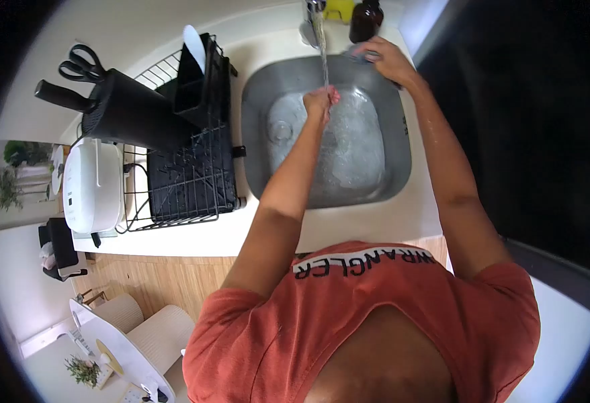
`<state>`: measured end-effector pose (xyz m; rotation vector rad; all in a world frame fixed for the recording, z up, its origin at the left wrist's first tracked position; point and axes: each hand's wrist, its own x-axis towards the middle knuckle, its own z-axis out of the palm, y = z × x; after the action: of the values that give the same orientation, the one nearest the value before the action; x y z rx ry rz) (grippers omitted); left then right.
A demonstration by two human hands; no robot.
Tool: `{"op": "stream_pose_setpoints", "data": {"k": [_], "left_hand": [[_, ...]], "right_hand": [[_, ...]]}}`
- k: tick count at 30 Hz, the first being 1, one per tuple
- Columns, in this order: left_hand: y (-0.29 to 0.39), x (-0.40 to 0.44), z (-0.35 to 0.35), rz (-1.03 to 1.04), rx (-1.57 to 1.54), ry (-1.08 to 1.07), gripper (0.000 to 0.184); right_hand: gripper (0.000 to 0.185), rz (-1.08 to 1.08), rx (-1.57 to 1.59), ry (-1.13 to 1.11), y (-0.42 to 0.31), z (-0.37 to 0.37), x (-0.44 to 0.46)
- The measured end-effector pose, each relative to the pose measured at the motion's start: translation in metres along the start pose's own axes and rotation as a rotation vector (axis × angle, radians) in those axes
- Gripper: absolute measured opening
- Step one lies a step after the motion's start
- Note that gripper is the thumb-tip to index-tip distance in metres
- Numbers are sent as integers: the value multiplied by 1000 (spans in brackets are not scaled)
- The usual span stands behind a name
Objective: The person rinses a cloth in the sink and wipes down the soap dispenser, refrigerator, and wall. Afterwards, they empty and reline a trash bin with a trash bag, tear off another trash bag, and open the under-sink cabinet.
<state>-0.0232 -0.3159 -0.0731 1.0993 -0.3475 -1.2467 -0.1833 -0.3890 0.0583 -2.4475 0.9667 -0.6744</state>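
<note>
A person in a red T-shirt (268,342), seen from above, reaches both bare arms over a grey, rounded rectangular sink (256,134) set in a white counter (402,221). Running water (324,57) falls from a silver metal tap (316,5), whose top is cut off by the frame. The left hand (318,105) is at the stream, above cloudy, whitish water (355,151) that blurs the sink's bottom. Its fingers are mostly hidden; a pink patch (334,95) beside them may be skin or an object, so I cannot tell its grip. The right hand (390,62) is at the far right rim, fingers bent over a small greyish item (359,52), blurred against the sink; whether they clamp it is unclear. Just behind stand a dark brown bottle (364,24) and a bright yellow object (339,9), partly cropped. Left of the sink, a black block (134,107) hides part of a black wire dish rack (191,181).
</note>
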Motion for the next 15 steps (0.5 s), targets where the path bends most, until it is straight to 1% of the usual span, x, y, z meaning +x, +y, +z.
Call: {"op": "stream_pose_setpoints", "data": {"k": [1,3,4,5,7,8,9,10,11,12,13,14,15], "left_hand": [[-7,10,-1,41,38,-61,13],[-5,13,4,-17,91,-80,12],[-4,13,5,-52,139,-94,12],[-2,8,5,-71,142,-100,12],[6,2,6,-61,452,-68,13],[10,-3,3,-77,460,-68,13],[14,-5,2,-37,548,-43,13],[18,-4,-1,9,632,-15,15],[19,4,-5,1,634,-6,15],[18,12,-12,-24,717,-98,14],[19,13,-18,-46,801,-194,13],[22,15,-20,-123,800,-249,13],[26,9,-20,-118,804,-249,13]], "right_hand": [[23,79,-129,-19,14,-9,-23],[24,290,-285,-191,56,3,-85],[24,217,-314,-34,51,14,-121],[25,143,-340,122,31,21,-166],[23,350,-266,61,-21,24,-221],[24,360,-207,67,-52,22,-246],[24,366,-149,73,-77,20,-267],[25,333,-66,15,-93,22,-285],[25,296,19,-46,-105,24,-300],[24,304,181,-134,-122,23,-303],[21,191,205,-222,-131,30,-298],[21,93,179,-299,-143,35,-290],[21,0,311,-332,-149,46,-278]]}}
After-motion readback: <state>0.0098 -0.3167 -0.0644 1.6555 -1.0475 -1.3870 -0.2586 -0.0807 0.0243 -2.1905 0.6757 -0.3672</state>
